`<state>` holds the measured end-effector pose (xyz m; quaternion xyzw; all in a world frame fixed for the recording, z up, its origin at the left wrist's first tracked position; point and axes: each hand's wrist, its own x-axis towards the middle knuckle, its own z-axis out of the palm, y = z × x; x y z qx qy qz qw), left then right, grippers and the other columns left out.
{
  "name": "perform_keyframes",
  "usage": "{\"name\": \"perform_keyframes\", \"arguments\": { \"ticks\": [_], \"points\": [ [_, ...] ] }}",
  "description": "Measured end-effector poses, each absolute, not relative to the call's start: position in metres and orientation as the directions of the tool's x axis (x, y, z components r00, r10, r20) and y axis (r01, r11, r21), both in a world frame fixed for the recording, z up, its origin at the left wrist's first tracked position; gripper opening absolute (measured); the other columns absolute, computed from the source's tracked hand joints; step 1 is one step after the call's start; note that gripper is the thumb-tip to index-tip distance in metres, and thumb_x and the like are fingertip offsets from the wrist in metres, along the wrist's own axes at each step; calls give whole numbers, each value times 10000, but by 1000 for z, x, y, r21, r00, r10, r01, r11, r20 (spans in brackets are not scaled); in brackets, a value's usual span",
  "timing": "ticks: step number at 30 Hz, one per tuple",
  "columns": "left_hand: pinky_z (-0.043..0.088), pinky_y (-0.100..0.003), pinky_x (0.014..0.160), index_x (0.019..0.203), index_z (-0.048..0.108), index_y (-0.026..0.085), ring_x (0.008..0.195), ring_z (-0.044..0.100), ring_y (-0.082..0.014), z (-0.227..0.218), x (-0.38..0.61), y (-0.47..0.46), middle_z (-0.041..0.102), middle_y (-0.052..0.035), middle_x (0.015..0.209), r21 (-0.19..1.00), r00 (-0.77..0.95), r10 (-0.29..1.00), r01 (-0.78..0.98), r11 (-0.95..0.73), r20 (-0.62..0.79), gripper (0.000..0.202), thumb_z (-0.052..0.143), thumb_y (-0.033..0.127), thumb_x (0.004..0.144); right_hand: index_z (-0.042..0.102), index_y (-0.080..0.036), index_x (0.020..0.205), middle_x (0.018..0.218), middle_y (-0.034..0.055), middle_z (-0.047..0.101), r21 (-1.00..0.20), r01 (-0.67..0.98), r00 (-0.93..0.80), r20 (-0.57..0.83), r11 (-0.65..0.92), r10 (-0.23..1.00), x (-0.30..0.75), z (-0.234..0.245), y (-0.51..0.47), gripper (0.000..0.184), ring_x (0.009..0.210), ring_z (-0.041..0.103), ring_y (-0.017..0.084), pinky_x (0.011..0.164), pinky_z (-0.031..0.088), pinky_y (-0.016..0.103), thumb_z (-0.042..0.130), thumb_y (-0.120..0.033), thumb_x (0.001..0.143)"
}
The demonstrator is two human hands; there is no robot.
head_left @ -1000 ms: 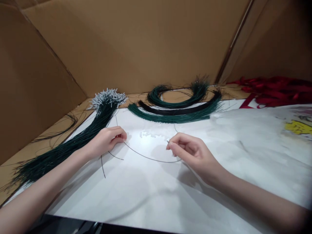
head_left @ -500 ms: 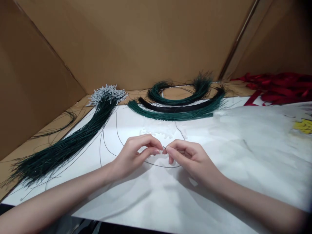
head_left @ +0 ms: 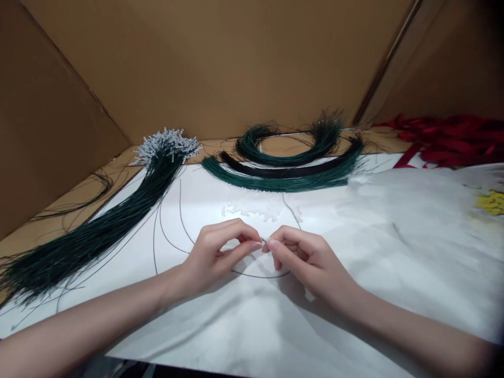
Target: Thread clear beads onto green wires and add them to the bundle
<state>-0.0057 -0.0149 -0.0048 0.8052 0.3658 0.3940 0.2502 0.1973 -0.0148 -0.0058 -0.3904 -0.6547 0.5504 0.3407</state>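
Observation:
My right hand (head_left: 305, 254) pinches a thin dark green wire (head_left: 291, 209) between thumb and forefinger. A short bit of that wire shows between the two hands. Opposite, my left hand (head_left: 224, 249) has thumb and forefinger pressed together, close against the wire's tip; whatever they hold is too small to make out. Below the fingers a dark strand (head_left: 260, 276) curves over the white sheet (head_left: 220, 325). Just beyond my hands, small white beads (head_left: 252, 211) lie scattered on the sheet.
At left lies a thick bundle of green wires (head_left: 106, 233) topped with white beaded ends (head_left: 167, 144). Curved bundles of green and black wire (head_left: 275, 182) rest at the back. Red ribbon (head_left: 452, 142) is heaped at the right. Cardboard walls (head_left: 220, 68) enclose the table.
My fingertips have drawn slightly closer together, and less of the wire shows between them. The view has shifted a little; the bundles lie as before.

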Motion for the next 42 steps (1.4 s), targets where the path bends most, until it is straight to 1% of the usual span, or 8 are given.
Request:
{"name": "perform_keyframes", "arguments": {
  "ticks": [3, 7, 10, 14, 28, 35, 38, 42],
  "points": [
    [484, -235, 665, 913, 664, 138, 738, 626, -114, -6, -7, -14, 684, -33, 815, 678, 404, 775, 386, -626, 486, 23, 649, 128, 899, 577, -162, 739, 614, -40, 493, -989, 131, -483, 1, 73, 876, 198, -4, -16, 261, 542, 405, 73, 489, 278, 224, 542, -296, 959],
    [496, -234, 688, 961, 665, 135, 767, 634, -115, -6, -10, -12, 692, -41, 849, 630, 451, 711, 343, -697, 540, 97, 648, 75, 887, 584, -158, 743, 602, -43, 470, -991, 119, -496, -9, 58, 868, 199, -1, -16, 253, 540, 389, 75, 489, 269, 224, 547, -292, 955],
    [493, -234, 689, 966, 663, 131, 770, 627, -113, -6, -12, -10, 686, -45, 850, 601, 496, 674, 327, -729, 547, 115, 630, 51, 891, 600, -153, 753, 605, -40, 471, -992, 118, -496, -13, 52, 868, 198, 0, -16, 247, 547, 401, 78, 496, 275, 223, 548, -288, 952],
    [479, -227, 681, 946, 642, 130, 756, 609, -102, -6, -13, -10, 668, -37, 833, 609, 506, 685, 340, -717, 524, 93, 617, 53, 900, 596, -150, 753, 608, -36, 484, -991, 128, -490, -25, 43, 872, 198, 2, -16, 255, 550, 414, 77, 501, 285, 221, 546, -299, 955],
    [475, -208, 666, 903, 645, 157, 752, 595, -99, -8, -9, -17, 646, -21, 824, 809, 429, 837, 320, -493, 341, 31, 620, 154, 922, 626, -155, 757, 583, -50, 438, -973, 175, -455, 54, 149, 889, 197, -5, -16, 251, 511, 353, 66, 467, 263, 225, 561, -304, 948],
    [539, -188, 747, 953, 674, 191, 821, 679, -101, -10, -7, -16, 698, -1, 869, 936, 354, 891, 103, -338, 282, 100, 682, 128, 877, 653, -149, 795, 603, -33, 462, -970, 165, -438, 90, 178, 894, 198, -6, -18, 238, 544, 368, 80, 483, 261, 232, 560, -308, 946],
    [540, -163, 728, 896, 692, 189, 793, 685, -86, -10, -5, -17, 708, 13, 842, 961, 334, 909, 30, -275, 249, 109, 710, 95, 843, 652, -151, 778, 588, -36, 451, -974, 157, -442, 77, 162, 894, 197, -5, -19, 240, 534, 356, 80, 479, 251, 234, 578, -318, 934],
    [516, -150, 665, 835, 703, 180, 720, 665, -76, -10, -2, -19, 711, 11, 779, 977, 305, 932, 19, -212, 197, 84, 697, 98, 850, 643, -158, 752, 582, -39, 445, -979, 144, -449, 63, 142, 891, 197, -4, -21, 226, 531, 349, 80, 476, 247, 231, 594, -302, 919]
  ]
}}
